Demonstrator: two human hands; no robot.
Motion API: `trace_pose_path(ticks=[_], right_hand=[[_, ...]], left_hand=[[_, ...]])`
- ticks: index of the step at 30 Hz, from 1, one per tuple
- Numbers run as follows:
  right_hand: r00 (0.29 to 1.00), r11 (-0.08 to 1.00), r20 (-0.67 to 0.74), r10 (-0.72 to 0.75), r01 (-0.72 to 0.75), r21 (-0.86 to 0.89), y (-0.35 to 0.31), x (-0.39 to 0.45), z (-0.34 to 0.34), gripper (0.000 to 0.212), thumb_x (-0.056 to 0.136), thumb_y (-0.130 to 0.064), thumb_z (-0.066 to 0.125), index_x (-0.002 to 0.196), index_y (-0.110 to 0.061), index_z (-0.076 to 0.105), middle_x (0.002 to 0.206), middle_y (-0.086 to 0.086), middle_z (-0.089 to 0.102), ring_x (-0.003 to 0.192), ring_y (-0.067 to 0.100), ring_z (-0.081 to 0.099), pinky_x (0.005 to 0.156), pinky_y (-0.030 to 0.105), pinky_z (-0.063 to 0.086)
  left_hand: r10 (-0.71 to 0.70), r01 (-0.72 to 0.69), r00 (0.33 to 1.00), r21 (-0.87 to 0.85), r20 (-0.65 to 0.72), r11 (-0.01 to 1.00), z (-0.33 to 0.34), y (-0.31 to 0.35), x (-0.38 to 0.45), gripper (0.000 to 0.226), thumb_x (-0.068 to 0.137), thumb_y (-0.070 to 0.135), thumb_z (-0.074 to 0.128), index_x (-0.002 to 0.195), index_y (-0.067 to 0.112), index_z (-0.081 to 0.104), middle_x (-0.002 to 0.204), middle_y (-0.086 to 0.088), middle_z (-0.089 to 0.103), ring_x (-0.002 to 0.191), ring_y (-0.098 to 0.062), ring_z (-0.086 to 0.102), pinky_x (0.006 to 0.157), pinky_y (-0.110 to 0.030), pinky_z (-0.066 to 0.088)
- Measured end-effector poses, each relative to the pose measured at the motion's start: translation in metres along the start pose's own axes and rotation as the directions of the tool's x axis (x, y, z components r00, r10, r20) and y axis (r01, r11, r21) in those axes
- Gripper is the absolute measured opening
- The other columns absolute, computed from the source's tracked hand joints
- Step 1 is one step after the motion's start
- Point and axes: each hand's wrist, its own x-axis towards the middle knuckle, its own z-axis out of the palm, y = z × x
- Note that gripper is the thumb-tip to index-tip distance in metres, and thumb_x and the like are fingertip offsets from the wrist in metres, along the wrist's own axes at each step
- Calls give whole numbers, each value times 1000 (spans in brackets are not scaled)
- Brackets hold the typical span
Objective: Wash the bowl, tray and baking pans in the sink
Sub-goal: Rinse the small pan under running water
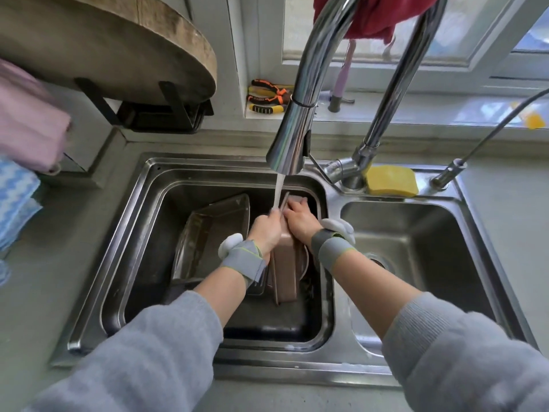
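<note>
In the left sink basin (142,233) I hold a narrow brown baking pan (285,272) on its edge under the running tap. My left hand (267,230) grips its left rim. On the pan's upper end, my right hand (300,217) has its fingers curled over the far edge. Water falls from the faucet head (289,144) onto the pan between my hands. A larger dark baking pan (208,233) leans against the basin's left side. Part of a round rim (307,270) shows behind the brown pan, mostly hidden.
The right basin (416,233) holds only its drain. A yellow sponge (390,179) lies on the sink ledge by the tap base. Pliers (267,96) lie on the windowsill. A round wooden board (118,46) stands at back left, cloths (26,120) hang at far left.
</note>
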Motion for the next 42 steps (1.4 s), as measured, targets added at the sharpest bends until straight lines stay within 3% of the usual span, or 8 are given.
trace_pose_path(ticks=[5,11,15,20,27,32,37,42], right_hand=[[991,991,103,-83,71,118,-4,-22,35,47,102,-21,38,148,-23,33,160,11,-10,148,27,4,120,32,9],[998,986,10,62,-63,154,-9,8,26,59,94,-21,40,151,-29,23,155,18,24,145,31,18,118,45,17],[999,973,38,-25,16,230,-10,-21,42,60,98,-18,43,152,-26,18,161,9,0,148,24,2,120,34,5],[994,962,66,-92,71,265,16,-38,62,74,89,-1,40,150,-36,19,160,-5,16,148,20,-7,121,41,2],[991,948,-29,131,-117,295,37,-17,31,67,98,-35,44,153,-29,6,152,8,35,135,30,40,113,34,29],[982,897,-61,180,-138,420,19,12,15,108,54,-75,61,146,-30,25,138,4,51,121,27,53,106,45,41],[985,835,-60,162,-104,541,1,11,19,73,71,-62,59,127,-23,35,115,5,58,105,24,59,99,46,47],[998,886,-38,57,-33,462,-2,-16,33,37,93,-53,45,114,-22,45,96,3,60,96,21,59,83,36,50]], left_hand=[[-91,90,996,-57,-18,994,-21,-3,7,48,101,34,35,121,-2,59,116,-19,62,110,-32,60,97,-37,48],[47,-47,998,-5,48,999,-18,-13,-3,46,99,36,40,103,0,68,96,-15,67,91,-25,61,81,-34,47],[-36,47,991,-88,131,995,-28,-11,1,53,99,44,37,111,1,66,105,-19,66,98,-28,63,92,-42,50],[-142,133,982,71,126,988,-23,-10,31,70,96,57,27,122,1,60,124,-17,61,115,-29,58,106,-39,42],[139,-156,987,295,78,943,-3,-35,-5,48,102,33,33,105,-3,65,113,-24,64,108,-34,59,87,-33,43],[279,-292,956,211,87,933,-15,-42,-33,49,100,36,40,56,13,37,57,-3,39,57,-17,36,51,-28,26],[292,-313,947,170,137,935,-24,-40,-28,48,97,37,45,54,17,39,48,6,39,43,-5,37,47,-21,30],[224,-220,972,-58,74,974,-18,-3,-13,50,99,46,34,107,8,66,97,-8,67,94,-20,61,86,-30,48]])
